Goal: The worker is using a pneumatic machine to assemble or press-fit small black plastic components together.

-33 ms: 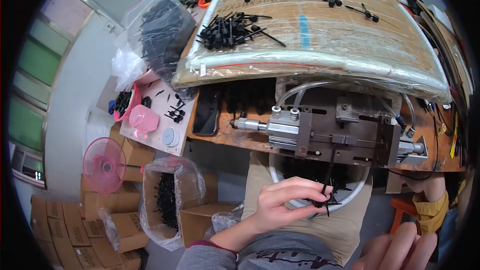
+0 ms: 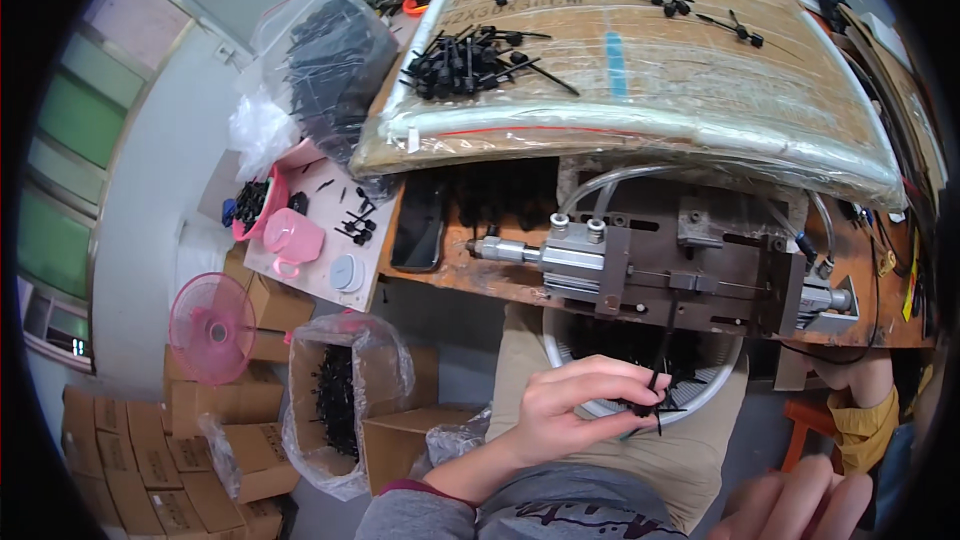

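Note:
My left hand [image 2: 575, 400] is closed, thumb and fingers pinching a black plastic part [image 2: 667, 355] with a long thin stem. The stem points up to the small metal block on the bench fixture [image 2: 650, 285]; whether it touches there I cannot tell. Below the hand, a white basket [image 2: 725, 375] of similar black parts rests on my lap. At the lower right my right hand [image 2: 800, 505] has its fingers bent, apart from the fixture. What it holds, if anything, is hidden.
A wrapped cardboard sheet [image 2: 690, 60] above the fixture bears a heap of black parts [image 2: 465, 62]. A phone [image 2: 417, 230] lies left of the fixture. A plastic-lined carton [image 2: 345, 400] and a pink fan [image 2: 212, 328] stand left. Someone's yellow sleeve [image 2: 865, 430] shows at right.

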Motion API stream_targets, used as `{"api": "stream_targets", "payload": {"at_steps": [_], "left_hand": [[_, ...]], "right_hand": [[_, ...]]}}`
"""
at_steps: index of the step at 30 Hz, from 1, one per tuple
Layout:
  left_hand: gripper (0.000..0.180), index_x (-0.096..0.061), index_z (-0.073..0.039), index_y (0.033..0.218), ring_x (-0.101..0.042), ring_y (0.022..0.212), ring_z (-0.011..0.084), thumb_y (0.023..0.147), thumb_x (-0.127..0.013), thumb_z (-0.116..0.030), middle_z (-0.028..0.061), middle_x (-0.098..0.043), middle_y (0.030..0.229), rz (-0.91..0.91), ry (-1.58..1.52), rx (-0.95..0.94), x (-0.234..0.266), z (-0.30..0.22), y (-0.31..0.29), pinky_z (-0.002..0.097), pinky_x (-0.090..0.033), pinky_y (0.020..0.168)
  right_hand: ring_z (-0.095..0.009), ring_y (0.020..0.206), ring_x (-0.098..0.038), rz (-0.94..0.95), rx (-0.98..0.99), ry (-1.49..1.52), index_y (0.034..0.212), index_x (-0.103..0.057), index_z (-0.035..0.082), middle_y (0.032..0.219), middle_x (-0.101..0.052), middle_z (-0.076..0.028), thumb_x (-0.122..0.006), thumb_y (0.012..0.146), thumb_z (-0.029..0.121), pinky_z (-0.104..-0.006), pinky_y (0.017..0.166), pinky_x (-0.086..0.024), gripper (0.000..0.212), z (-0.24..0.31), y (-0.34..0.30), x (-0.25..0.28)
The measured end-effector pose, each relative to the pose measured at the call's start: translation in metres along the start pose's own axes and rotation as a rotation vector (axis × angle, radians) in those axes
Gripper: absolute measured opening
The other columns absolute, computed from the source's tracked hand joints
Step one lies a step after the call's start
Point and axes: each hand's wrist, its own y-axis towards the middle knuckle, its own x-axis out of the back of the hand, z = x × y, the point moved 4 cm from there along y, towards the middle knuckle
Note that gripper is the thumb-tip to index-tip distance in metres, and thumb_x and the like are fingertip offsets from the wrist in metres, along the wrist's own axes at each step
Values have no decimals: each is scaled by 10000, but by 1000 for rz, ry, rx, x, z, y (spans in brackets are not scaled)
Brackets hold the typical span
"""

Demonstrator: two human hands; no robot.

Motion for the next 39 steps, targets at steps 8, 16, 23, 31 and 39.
{"api": "stream_targets", "payload": {"at_steps": [8,16,23,31,39], "left_hand": [[292,-704,30,954,-725,888,242,692,-794,120,178,-702,1023,10,0,-40,4,-2,-1,310,-614,760],[288,-710,45,923,-724,875,270,665,-795,141,189,-697,989,4,-31,-46,9,-5,3,326,-613,766],[281,-719,38,911,-729,829,266,655,-822,92,171,-705,933,35,-65,-32,4,-5,5,341,-628,737],[257,-736,20,904,-731,854,248,667,-828,59,149,-715,928,-34,-37,10,23,-9,-2,330,-614,740],[233,-739,16,950,-718,870,231,725,-793,38,144,-715,968,-124,72,-93,60,-33,-31,310,-596,767]], "right_hand": [[-218,671,-567,-4,-24,-15,891,-642,55,906,-607,-133,-756,841,65,-320,595,-489,125,5,4,-1],[-260,759,-635,76,51,-47,993,-670,35,955,-645,-166,-681,894,78,-353,651,-533,109,-4,-2,34],[-87,764,-596,-378,-197,-370,1180,-615,-48,882,-642,-68,-577,974,154,-218,646,-474,291,-59,24,91],[-103,585,-608,-431,-259,-419,960,-687,-76,812,-690,-127,-577,961,50,-222,550,-486,167,-77,41,84],[-124,631,-608,-246,512,-716,1145,-629,-62,916,-699,-157,-548,1009,176,-218,572,-481,286,-39,139,6]]}}
